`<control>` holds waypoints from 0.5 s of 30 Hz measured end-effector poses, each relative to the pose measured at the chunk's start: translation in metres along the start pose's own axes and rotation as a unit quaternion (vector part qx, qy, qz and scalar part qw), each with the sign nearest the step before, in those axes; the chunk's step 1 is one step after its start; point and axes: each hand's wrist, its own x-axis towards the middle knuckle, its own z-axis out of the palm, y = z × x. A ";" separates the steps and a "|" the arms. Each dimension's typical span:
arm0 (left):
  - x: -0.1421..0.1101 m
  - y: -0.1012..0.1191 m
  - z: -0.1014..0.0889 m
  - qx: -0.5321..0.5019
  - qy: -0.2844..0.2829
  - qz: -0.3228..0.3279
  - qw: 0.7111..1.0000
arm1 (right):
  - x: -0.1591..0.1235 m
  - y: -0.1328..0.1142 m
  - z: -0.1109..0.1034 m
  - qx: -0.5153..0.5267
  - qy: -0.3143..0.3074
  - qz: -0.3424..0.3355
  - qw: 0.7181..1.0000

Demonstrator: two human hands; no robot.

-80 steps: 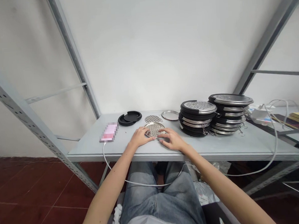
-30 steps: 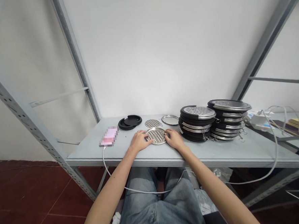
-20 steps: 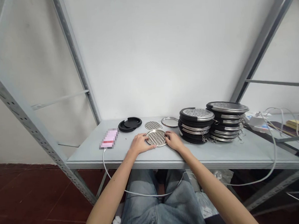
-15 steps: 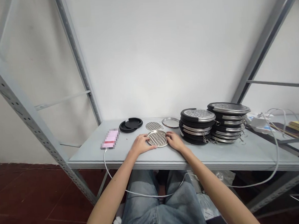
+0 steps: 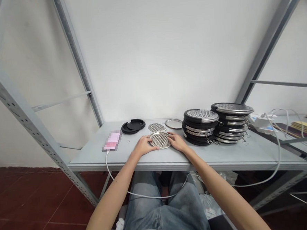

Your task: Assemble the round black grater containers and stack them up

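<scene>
A round perforated metal disc in a shiny rim [image 5: 160,140] lies flat on the grey shelf [image 5: 231,153]. My left hand [image 5: 143,145] grips its left edge with curled fingers. My right hand [image 5: 178,142] holds its right edge the same way. Just behind it lie a loose perforated disc [image 5: 156,127] and a bare metal ring [image 5: 173,123]. Two black round parts [image 5: 133,125] overlap at the back left.
Two stacks of black-and-steel round assemblies [image 5: 201,126] [image 5: 232,122] stand to the right. A pink phone [image 5: 111,141] with a white cable [image 5: 113,176] lies to the left. More cables and papers [image 5: 273,125] fill the far right. Slanted steel shelf posts [image 5: 26,117] flank the shelf.
My hands stay on the disc; my right hand has shifted from in front of it to its right edge. The view has wobbled slightly.
</scene>
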 end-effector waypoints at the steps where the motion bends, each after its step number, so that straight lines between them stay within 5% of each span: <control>1: 0.000 -0.001 0.001 -0.001 -0.002 -0.003 1.000 | 0.000 -0.001 0.000 0.003 0.003 0.005 1.000; 15: 0.000 -0.003 0.002 -0.006 0.004 0.008 1.000 | 0.001 -0.010 -0.005 -0.058 0.013 0.023 0.998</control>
